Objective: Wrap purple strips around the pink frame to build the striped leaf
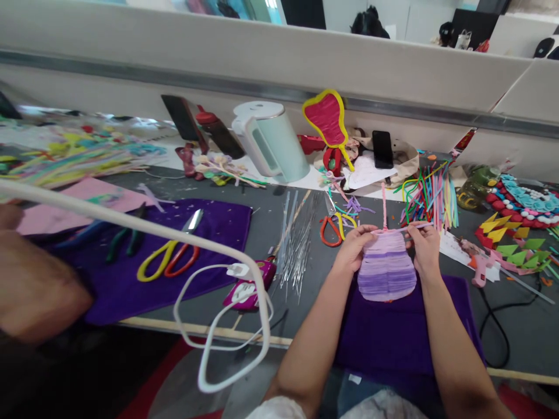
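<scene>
- The left hand pinches the upper left edge of a purple pad, fingers curled on it.
- The right hand grips the pad's upper right edge, and its fingertips also hold a thin pale strip stretched across the pad's top.
- The pad is made of lilac and violet bands; it lies between the two hands, its lower part resting on a dark purple cloth at the near edge of the table.
- A pink stick rises from the top of the pad, away from the body.
- Just beyond the left hand lie orange-handled scissors, near but not touching it.
- Left of the left forearm a fan of thin metal wires spreads over bare grey tabletop, which leaves some open room there.
- Right of the right hand, a pink glue gun lies with a black cord looping toward the table's front edge.
- Behind the right hand, a bundle of coloured stems lies close.
- Farther left, a second purple cloth carries yellow and red scissors and green pliers.
- A white cable loops over the front edge from a magenta charger.
- At the back stand a pale kettle with its lid shut, contents unseen, and a greenish jar, possibly holding liquid, though it is blurred.
- A red and yellow shape stands upright beside the kettle.
</scene>
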A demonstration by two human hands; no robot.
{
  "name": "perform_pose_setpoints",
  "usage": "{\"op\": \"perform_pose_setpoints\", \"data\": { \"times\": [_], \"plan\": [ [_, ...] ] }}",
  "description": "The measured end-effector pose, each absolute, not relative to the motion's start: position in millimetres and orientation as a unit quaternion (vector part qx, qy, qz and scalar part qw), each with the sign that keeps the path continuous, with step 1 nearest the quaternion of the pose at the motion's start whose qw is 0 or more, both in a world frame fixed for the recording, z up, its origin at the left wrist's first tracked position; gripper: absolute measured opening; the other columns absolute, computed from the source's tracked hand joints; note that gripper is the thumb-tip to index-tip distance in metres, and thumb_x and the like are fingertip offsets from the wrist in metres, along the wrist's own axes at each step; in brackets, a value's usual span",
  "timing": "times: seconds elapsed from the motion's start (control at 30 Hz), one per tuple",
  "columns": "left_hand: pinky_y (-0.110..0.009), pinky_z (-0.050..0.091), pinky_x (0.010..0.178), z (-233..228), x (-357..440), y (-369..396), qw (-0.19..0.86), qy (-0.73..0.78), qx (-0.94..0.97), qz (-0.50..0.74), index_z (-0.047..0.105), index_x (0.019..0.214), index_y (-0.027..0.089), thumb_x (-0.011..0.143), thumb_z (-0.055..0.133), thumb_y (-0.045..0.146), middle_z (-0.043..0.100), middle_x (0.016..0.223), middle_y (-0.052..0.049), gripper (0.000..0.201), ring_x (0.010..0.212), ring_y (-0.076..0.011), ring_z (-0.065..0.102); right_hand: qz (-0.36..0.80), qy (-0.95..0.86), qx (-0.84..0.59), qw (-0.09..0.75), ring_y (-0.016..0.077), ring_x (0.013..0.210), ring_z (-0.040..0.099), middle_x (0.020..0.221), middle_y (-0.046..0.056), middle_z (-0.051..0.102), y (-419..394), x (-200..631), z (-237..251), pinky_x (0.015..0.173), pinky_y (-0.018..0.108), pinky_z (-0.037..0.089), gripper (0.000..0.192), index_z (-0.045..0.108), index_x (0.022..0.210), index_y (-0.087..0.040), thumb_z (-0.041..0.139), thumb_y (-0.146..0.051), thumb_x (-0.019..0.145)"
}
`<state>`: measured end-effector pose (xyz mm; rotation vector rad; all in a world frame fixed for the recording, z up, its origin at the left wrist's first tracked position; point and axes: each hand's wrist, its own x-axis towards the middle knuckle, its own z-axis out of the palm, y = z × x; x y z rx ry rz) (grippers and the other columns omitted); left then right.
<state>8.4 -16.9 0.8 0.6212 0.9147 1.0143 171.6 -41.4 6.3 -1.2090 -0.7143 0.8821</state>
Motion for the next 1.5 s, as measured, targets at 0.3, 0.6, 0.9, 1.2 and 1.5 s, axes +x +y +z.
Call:
{"op": "perform_pose_setpoints", "data": {
  "times": [0.3,0.6,0.9,1.2,1.5],
  "plan": [
    [-0.022,0.041,0.055,-1.6,11.0,-16.0,0.71,0.432,0.297,0.47,0.065,0.074,0.014,0.052,0.077,0.02,0.065,0.064,0.0,0.025,0.056,-0.0106,0.057,0.43,-0.292,-0.529,0.671,0.0077,0.046,0.05,0.058,-0.004,0.057,-42.1,169.1,9.4,0.035,0.016,0.04,0.028,0.059,0.076,-0.017,0.073,-0.033,0.06],
    [-0.022,0.04,0.053,-2.7,8.2,-15.1,0.726,0.434,0.294,0.446,0.065,0.074,0.015,0.05,0.072,0.017,0.065,0.065,0.0,0.025,0.055,-0.011,0.056,0.447,-0.285,-0.531,0.662,0.0075,0.045,0.051,0.057,-0.005,0.056,-42.3,169.0,8.8,0.035,0.017,0.042,0.027,0.059,0.076,-0.016,0.074,-0.031,0.059],
    [-0.021,0.036,0.051,-5.3,12.2,-15.3,0.694,0.443,0.335,0.458,0.066,0.072,0.015,0.054,0.068,0.019,0.063,0.063,0.001,0.019,0.052,-0.0093,0.052,0.454,-0.294,-0.526,0.656,0.0079,0.044,0.053,0.057,-0.005,0.058,-43.3,166.4,10.0,0.036,0.018,0.045,0.026,0.06,0.077,-0.017,0.074,-0.031,0.061],
    [-0.022,0.038,0.054,-6.2,11.7,-15.6,0.672,0.441,0.361,0.474,0.065,0.079,0.016,0.056,0.062,0.017,0.066,0.071,-0.001,0.024,0.058,-0.0111,0.055,0.454,-0.312,-0.522,0.651,0.0089,0.048,0.053,0.057,-0.005,0.056,-43.1,167.2,8.1,0.038,0.019,0.048,0.024,0.06,0.076,-0.017,0.074,-0.031,0.061],
    [-0.02,0.035,0.052,-11.3,12.6,-15.8,0.641,0.452,0.364,0.502,0.064,0.088,0.016,0.056,0.065,0.016,0.062,0.066,0.002,0.032,0.054,-0.0085,0.051,0.462,-0.303,-0.533,0.641,0.0096,0.05,0.053,0.059,-0.004,0.057,-41.3,169.3,6.9,0.039,0.02,0.048,0.027,0.06,0.075,-0.018,0.075,-0.033,0.058]
  ]
}}
